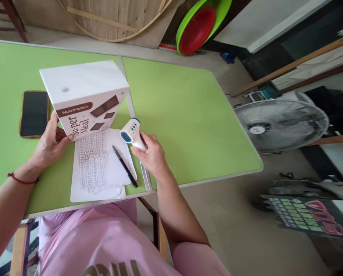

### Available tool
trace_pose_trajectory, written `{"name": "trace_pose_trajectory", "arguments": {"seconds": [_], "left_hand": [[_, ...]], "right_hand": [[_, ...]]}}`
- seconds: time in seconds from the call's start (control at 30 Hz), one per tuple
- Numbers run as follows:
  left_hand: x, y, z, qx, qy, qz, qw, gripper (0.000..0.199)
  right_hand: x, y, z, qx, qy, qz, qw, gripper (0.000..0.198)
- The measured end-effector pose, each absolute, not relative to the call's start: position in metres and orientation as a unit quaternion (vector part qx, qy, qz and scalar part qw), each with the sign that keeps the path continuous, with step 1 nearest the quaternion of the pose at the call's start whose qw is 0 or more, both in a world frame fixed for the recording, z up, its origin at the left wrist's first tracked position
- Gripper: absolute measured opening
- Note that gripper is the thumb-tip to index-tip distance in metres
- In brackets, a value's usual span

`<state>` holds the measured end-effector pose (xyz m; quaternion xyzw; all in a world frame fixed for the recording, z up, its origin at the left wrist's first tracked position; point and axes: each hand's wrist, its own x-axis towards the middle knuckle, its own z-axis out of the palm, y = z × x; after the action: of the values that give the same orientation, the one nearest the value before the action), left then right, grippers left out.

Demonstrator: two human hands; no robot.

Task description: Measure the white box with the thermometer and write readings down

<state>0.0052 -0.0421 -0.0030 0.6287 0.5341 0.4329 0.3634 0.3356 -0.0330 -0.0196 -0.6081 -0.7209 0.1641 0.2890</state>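
My left hand point(51, 141) grips the lower left corner of a white box point(86, 99) printed "NutriMotion Super Meal", tilting it on the table. Its thumb lies on the printed front, and the other fingers are partly hidden behind the box. In my right hand point(152, 153) is a white and blue infrared thermometer point(133, 133), held by its handle just right of the box. Handwritten sheets of paper point(102, 165) lie below the box, with a black pen point(124, 165) on top of them. A dark-screened phone point(35, 114) rests left of the box.
The green table point(182, 115) has a metal seam across it. A standing fan point(283, 124) is beyond its right edge. Green and red basins point(197, 30) and a round wooden board point(110, 17) lean at the far side. A printed sign point(306, 216) is at lower right.
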Motion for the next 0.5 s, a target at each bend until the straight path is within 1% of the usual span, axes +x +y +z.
{"name": "trace_pose_trajectory", "arguments": {"seconds": [0.17,0.27,0.37,0.43,0.5], "left_hand": [[0.004,-0.043,0.004,0.644,0.576,0.437,0.250,0.039],[0.005,-0.041,0.006,0.619,0.613,0.449,0.200,0.037],[0.008,-0.043,0.006,0.551,0.638,0.491,0.219,0.038],[0.012,-0.047,0.010,0.516,0.634,0.527,0.232,0.031],[0.019,-0.055,0.017,0.534,0.616,0.540,0.209,0.022]], "right_hand": [[0.335,-0.028,-0.030,-0.613,-0.750,0.091,0.231,0.052],[0.334,-0.028,-0.030,-0.600,-0.766,0.069,0.220,0.048],[0.332,-0.033,-0.024,-0.593,-0.768,0.046,0.237,0.046],[0.329,-0.039,-0.018,-0.590,-0.761,0.021,0.270,0.043],[0.324,-0.049,-0.012,-0.570,-0.764,0.023,0.301,0.032]]}}
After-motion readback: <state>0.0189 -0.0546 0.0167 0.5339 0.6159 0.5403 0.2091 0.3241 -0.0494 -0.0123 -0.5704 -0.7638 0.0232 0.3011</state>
